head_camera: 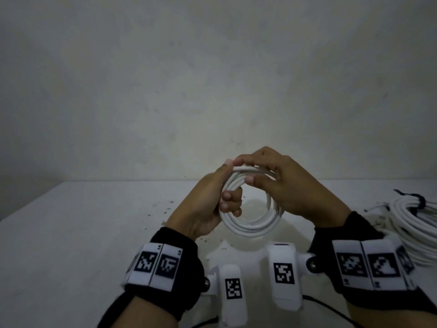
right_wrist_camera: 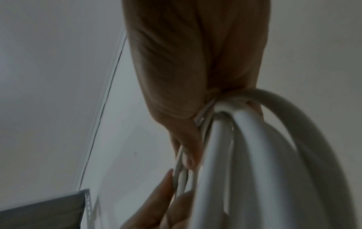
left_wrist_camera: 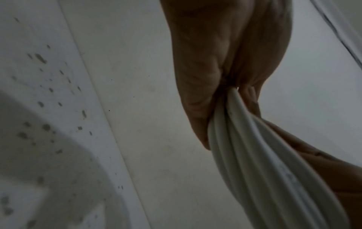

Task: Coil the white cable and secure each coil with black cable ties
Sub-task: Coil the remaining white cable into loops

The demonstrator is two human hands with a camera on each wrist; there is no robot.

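Above a speckled white surface (head_camera: pixel 94 221), a wound white cable coil (head_camera: pixel 250 223) is gripped by the left hand (head_camera: pixel 208 204) and right hand (head_camera: pixel 290 185), not yet tied, while a black-tied bundle (head_camera: pixel 416 223) is seen alongside.

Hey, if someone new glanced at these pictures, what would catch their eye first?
First, the white coil held up over the middle of the table, with the left hand gripping its left side and the right hand pinching its top. Next, a bigger cable bundle lying at the table's right edge, with a black tie around it.
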